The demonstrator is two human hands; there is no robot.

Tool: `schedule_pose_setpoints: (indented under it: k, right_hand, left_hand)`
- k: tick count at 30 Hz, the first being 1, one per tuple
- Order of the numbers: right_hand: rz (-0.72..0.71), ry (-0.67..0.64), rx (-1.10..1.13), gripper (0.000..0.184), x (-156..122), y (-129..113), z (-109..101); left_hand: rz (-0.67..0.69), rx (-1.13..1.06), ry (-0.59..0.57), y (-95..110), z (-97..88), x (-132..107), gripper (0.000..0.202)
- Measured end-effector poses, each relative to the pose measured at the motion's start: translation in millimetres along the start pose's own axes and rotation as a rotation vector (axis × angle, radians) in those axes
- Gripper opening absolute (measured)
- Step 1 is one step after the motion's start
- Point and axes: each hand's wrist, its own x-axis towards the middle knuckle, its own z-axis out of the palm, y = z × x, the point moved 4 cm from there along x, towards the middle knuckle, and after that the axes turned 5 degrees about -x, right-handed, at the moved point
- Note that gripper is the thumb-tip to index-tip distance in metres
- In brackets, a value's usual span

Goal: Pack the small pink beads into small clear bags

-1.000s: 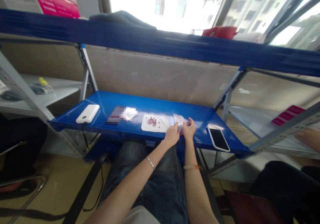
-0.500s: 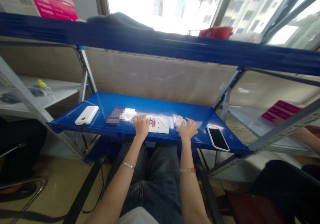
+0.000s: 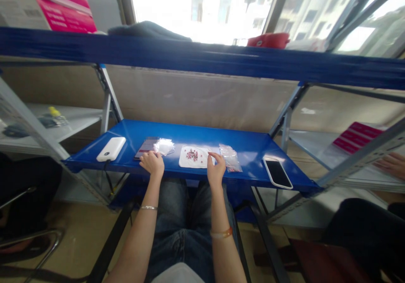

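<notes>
A long blue steel shelf (image 3: 196, 133) crosses the middle of the frame, with a white rectangular power bank (image 3: 111, 149) at its left end and a white-framed smartphone (image 3: 277, 174) at its right. Between them lies a white cloth pad (image 3: 193, 157) carrying a small cluster of red beads (image 3: 191, 154) (too small to count). Just right of the pad, a clear resealable plastic bag (image 3: 230, 157) now lies free on the shelf, released from the hands since a moment ago.

Both forearms rise from the bottom centre over blue denim jeans (image 3: 180, 228). The left hand (image 3: 152, 163), a silver bangle (image 3: 149, 208) at its wrist, rests palm down and slightly curled at the shelf's front, near a crumpled clear plastic sheet (image 3: 164, 146), holding nothing. The right hand (image 3: 216, 168), an orange beaded bracelet (image 3: 221, 233) at its wrist, stands open at the pad's right edge, apparently touching it, and grasps nothing.
</notes>
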Motion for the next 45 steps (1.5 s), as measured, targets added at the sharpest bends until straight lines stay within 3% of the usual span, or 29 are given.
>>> schedule_pose_setpoints:
  k: [4, 6, 11, 14, 19, 30, 45]
  right_hand:
    - [0.007, 0.0, 0.023, 0.024, -1, 0, -7]
    - [0.027, -0.027, 0.067, 0.024, -2, -3, -6]
    - [0.186, -0.325, 0.342, 0.033, -12, -22, 11]
    - [0.26, -0.467, 0.512, 0.037, -17, -33, 17]
    - [0.248, -0.459, 0.613, 0.031, -12, -36, 6]
    - [0.354, -0.524, 0.631, 0.028, -11, -35, -7]
    - [0.248, -0.587, 0.455, 0.024, -11, -37, -14]
  left_hand:
    - [-0.009, -0.137, 0.079, 0, -8.1, -4, 0.029]
    - [0.062, -0.283, 0.122, 5, -15.4, -10, 0.03]
    - [0.363, -0.727, 0.241, 39, -47.2, -53, 0.025]
    - [0.568, -0.852, 0.107, 70, -61.1, -83, 0.02]
    - [0.729, -0.941, -0.043, 96, -68.9, -110, 0.018]
    - [0.767, -0.946, -0.156, 91, -65.0, -107, 0.019]
    - [0.714, -0.947, -0.279, 92, -59.2, -106, 0.017]
